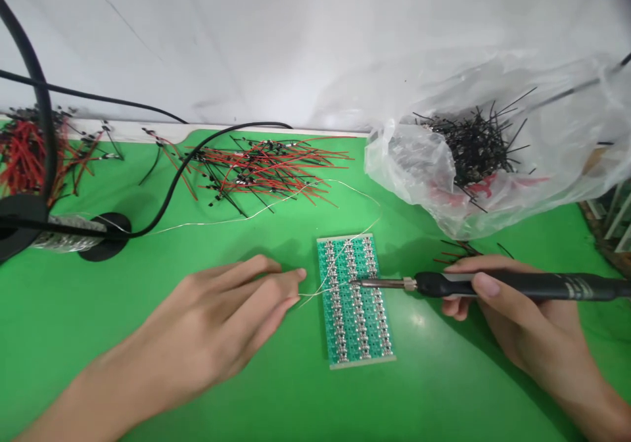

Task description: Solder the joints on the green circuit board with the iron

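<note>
A green circuit board [352,327] with three columns of shiny solder joints lies on the green mat, between my hands. My right hand [513,317] is closed round the black handle of a soldering iron [453,285]. The iron's tip meets the middle column of the board from the right. Left of the board, my left hand [231,317] pinches thin solder wire [315,293], whose end reaches to the iron's tip. From the pinch the wire loops up over the board and back to a spool [73,233] at the left.
Red and black wires with small parts [266,166] lie at the back, with another heap [27,149] at far left. A clear plastic bag [409,172] of black wires stands back right. Black cables [172,185] hang across the left. A few loose wires [461,250] lie near my right hand.
</note>
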Motion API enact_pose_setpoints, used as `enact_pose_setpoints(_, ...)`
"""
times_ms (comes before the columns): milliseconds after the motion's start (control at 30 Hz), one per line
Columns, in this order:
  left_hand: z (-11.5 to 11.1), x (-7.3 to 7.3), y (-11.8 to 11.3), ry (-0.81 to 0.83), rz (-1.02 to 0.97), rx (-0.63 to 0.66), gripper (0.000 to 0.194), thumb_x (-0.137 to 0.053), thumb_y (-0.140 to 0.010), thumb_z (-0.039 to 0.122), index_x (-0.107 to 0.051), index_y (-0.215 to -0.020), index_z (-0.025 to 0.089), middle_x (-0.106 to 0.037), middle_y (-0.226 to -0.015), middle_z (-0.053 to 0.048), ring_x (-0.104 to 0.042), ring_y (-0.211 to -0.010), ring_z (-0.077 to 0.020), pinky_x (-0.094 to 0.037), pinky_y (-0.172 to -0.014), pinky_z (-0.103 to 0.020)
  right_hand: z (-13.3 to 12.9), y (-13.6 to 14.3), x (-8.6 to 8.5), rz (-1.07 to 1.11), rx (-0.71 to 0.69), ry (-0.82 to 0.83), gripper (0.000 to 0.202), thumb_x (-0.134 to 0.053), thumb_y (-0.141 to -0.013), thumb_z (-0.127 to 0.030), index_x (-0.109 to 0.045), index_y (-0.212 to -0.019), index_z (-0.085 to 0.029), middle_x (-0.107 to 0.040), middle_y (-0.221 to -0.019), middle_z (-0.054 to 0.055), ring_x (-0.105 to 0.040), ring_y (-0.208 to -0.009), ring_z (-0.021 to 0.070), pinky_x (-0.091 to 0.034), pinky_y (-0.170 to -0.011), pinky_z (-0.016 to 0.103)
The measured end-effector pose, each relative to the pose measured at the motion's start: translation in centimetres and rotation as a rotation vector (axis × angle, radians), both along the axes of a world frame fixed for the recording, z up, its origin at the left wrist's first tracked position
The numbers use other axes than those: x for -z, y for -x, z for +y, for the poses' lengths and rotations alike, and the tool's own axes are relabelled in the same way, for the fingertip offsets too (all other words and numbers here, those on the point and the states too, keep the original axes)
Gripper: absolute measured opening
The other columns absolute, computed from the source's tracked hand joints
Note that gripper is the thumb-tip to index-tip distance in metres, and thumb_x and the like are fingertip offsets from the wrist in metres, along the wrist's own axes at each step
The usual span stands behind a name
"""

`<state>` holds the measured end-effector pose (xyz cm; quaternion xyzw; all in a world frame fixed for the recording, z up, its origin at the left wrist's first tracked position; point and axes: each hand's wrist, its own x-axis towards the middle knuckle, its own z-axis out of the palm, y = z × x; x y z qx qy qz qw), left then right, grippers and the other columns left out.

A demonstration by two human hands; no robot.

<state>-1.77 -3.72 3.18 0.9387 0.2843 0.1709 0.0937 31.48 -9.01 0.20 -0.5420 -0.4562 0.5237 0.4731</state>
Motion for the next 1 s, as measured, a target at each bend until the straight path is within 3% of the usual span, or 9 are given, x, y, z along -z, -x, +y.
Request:
enact_pose_setpoints(600,-0.11,0.51,0.2,0.009,0.021,0.031,0.016,-0.045,-0.103,0.018,-0.06,-0.105,0.012,-0.068,-0.085,-0.006,-0.065,-0.081,-0.0157,-0.056,-0.066,-0.027,0.21,0.13,-0.33,0.075,-0.027,0.001,0.016,-0.069,-0.087,-0.026,-0.082,-0.097,-0.023,-0.079,-0.07,0.007,-0.072,-0.059,0.0192,-0.061,-0.053,0.026)
enact_pose_setpoints(1000,-0.1,0.6,0.13,-0.026,0.013,0.037,0.015,-0.046,-0.102,0.017,-0.06,-0.104,0.011,-0.065,-0.077,-0.005,-0.065,-0.076,-0.0179,-0.058,-0.062,-0.029,-0.02,-0.05,-0.12,0.045,-0.022,-0.005,0.017,-0.07,-0.087,-0.026,-0.081,-0.1,-0.025,-0.08,-0.072,0.006,-0.072,-0.06,0.0187,-0.06,-0.055,0.027)
